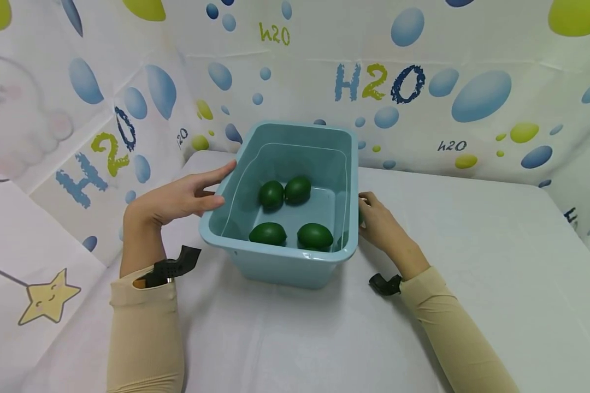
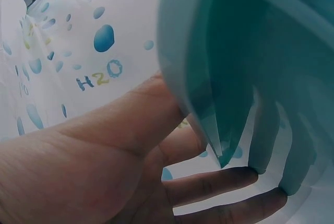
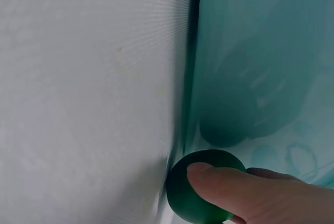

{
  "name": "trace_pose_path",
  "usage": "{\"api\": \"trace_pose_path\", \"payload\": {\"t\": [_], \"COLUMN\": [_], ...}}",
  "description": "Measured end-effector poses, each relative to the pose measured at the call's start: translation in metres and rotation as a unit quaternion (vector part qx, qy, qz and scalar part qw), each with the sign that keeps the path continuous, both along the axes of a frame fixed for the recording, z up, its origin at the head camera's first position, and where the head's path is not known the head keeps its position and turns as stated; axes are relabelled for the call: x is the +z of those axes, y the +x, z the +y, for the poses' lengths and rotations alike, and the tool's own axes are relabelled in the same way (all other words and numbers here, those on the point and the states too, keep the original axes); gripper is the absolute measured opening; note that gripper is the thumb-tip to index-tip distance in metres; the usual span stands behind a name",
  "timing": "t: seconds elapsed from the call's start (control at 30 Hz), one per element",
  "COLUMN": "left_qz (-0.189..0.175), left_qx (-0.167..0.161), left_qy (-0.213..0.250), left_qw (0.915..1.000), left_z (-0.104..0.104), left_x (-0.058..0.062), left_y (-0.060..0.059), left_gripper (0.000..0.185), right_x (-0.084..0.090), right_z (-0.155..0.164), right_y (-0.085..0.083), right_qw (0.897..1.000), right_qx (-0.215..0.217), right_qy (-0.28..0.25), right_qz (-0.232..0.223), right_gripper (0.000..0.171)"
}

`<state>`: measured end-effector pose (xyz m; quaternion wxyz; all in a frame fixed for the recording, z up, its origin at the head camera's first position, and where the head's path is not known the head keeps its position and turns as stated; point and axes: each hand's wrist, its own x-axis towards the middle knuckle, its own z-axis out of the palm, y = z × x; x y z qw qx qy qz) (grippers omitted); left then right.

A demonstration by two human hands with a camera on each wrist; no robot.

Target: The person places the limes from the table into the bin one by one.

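Note:
A light-blue plastic bin (image 1: 280,266) stands on the white table. Several dark green limes lie on its floor, two together farther back (image 1: 297,190) and others nearer the front wall (image 1: 315,237). My left hand (image 1: 179,197) touches the bin's left rim and outer side with extended fingers (image 2: 229,213). Outside the right wall, low by the table, my right hand (image 1: 382,225) pinches another green lime (image 3: 190,203) between thumb and fingers. That lime sits close to the bin wall (image 3: 250,36), which mirrors it. In the head view the bin rim and hand hide most of it.
White cloth covers the table (image 1: 472,245). Behind the bin and to the left hangs a curtain (image 1: 295,76) printed with blue and green drops and H2O lettering. Black wrist mounts (image 1: 169,267) stick out from both sleeves.

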<state>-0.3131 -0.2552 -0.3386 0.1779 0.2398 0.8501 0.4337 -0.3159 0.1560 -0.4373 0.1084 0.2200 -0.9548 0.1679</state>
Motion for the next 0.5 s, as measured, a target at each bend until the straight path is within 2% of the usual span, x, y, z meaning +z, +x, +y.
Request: {"api": "trace_pose_path", "payload": {"t": [0.5], "left_qz": [-0.005], "left_qx": [-0.003], "left_qy": [0.016], "left_qw": [0.9998], "left_z": [0.0009], "left_x": [0.0011], "left_y": [0.0004], "left_gripper": [0.069], "right_x": [0.0048], "right_z": [0.0033], "right_y": [-0.0011], "right_qw": [0.999], "right_qx": [-0.037], "right_qy": [-0.012], "right_qz": [-0.013], "right_gripper": [0.066]}}
